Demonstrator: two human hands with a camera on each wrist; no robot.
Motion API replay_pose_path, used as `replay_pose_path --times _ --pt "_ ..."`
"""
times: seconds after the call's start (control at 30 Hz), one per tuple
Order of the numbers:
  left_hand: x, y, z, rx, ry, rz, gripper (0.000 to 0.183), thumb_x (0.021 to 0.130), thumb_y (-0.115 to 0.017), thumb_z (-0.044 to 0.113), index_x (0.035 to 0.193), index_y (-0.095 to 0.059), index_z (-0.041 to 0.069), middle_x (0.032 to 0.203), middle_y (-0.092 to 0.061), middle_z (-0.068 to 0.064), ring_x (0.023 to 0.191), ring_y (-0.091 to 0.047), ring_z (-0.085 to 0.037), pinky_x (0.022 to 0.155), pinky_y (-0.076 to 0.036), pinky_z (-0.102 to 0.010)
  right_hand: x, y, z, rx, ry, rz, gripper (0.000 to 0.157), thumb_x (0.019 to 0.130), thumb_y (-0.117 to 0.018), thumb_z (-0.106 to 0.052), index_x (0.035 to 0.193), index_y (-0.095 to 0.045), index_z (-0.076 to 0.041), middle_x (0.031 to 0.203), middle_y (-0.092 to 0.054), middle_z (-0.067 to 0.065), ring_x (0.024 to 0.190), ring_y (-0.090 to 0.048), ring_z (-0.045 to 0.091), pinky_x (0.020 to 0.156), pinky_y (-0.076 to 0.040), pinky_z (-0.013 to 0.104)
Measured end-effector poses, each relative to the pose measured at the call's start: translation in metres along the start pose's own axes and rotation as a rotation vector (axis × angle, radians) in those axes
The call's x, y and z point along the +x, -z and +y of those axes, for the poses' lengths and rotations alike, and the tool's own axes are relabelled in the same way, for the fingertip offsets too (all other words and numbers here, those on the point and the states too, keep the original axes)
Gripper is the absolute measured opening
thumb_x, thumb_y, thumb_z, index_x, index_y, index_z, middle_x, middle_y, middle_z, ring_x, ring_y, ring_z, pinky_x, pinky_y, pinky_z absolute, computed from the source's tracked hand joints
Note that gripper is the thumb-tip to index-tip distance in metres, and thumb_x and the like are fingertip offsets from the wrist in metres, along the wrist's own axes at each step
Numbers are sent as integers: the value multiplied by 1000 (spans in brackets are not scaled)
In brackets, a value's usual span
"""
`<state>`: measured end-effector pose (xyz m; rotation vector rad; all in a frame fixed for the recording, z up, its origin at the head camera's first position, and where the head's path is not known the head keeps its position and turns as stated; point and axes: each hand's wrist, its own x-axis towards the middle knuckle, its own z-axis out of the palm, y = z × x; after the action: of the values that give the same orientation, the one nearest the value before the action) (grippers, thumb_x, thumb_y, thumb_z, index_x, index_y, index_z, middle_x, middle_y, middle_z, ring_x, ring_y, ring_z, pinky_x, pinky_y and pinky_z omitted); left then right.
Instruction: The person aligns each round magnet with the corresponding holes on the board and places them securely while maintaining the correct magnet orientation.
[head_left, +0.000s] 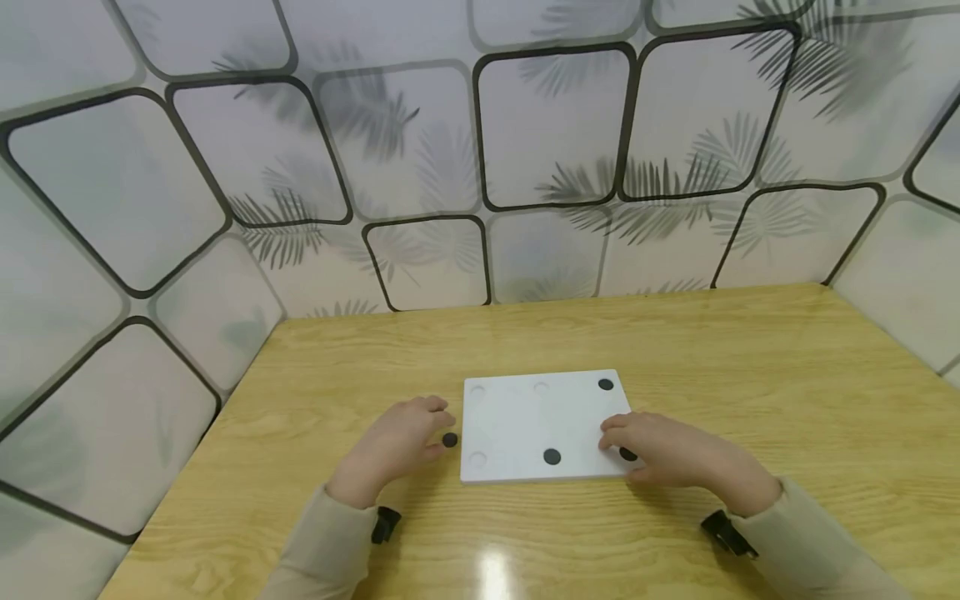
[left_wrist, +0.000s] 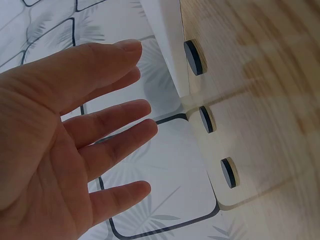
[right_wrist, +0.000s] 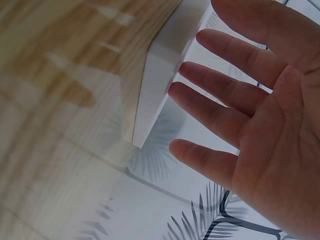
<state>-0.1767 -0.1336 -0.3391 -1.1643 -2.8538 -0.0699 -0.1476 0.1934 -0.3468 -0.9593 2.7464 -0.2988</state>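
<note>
A thin white board point(head_left: 517, 425) with round recesses lies on the table. Black discs sit at its far right corner point(head_left: 606, 384), near middle point(head_left: 552, 457) and near right corner point(head_left: 627, 454). Pale recesses show at the far left, far middle and near left. My left hand point(head_left: 401, 442) hovers left of the board, fingers spread, holding nothing. Beside it a loose black disc point(head_left: 449, 439) lies on the wood; the left wrist view shows three such discs point(left_wrist: 228, 173) in a row. My right hand point(head_left: 663, 450) reaches over the board's right edge, straight fingertips point(right_wrist: 187, 69) close over its top.
The wooden table point(head_left: 390, 350) runs back to a wall point(head_left: 555, 125) with a dark-outlined tile and leaf pattern. That wall also borders the table's left and right sides. A black strap point(head_left: 727, 533) is at the right cuff, another point(head_left: 386, 525) at the left.
</note>
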Motion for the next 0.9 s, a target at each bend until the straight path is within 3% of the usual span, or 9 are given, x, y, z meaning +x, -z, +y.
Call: replay_pose_path --times 0.27,0.4,0.57,0.9 --pt "7 -6 -4 -15 51 -39 26 75 -71 19 97 -64 8 114 -55 -14 101 -53 -29 80 -46 -39 -1 -1 -1 -14 27 9 30 71 -71 -8 99 -61 -6 114 -53 15 102 -50 33 86 -39 45" --pt "11 -7 -4 -28 110 -86 26 75 -71 19 97 -65 8 117 -53 -14 105 -50 -30 81 -44 -42 -1 -1 -1 -10 25 12 30 71 -70 -7 99 -61 -6 114 -53 15 103 -50 34 86 -39 46" --pt "17 -7 -5 -77 194 -126 19 74 -71 18 89 -64 9 122 -48 -15 111 -44 -33 83 -41 -49 -1 -1 -1 -13 25 15 30 71 -70 -7 99 -61 -6 114 -53 15 103 -50 34 86 -39 46" --pt "24 -11 -4 -86 240 -186 10 75 -68 13 72 -58 14 126 -43 -17 115 -38 -36 83 -38 -55 -1 -1 -1 -1 -3 1 31 71 -70 -9 101 -61 -7 116 -52 15 105 -48 34 88 -38 46"
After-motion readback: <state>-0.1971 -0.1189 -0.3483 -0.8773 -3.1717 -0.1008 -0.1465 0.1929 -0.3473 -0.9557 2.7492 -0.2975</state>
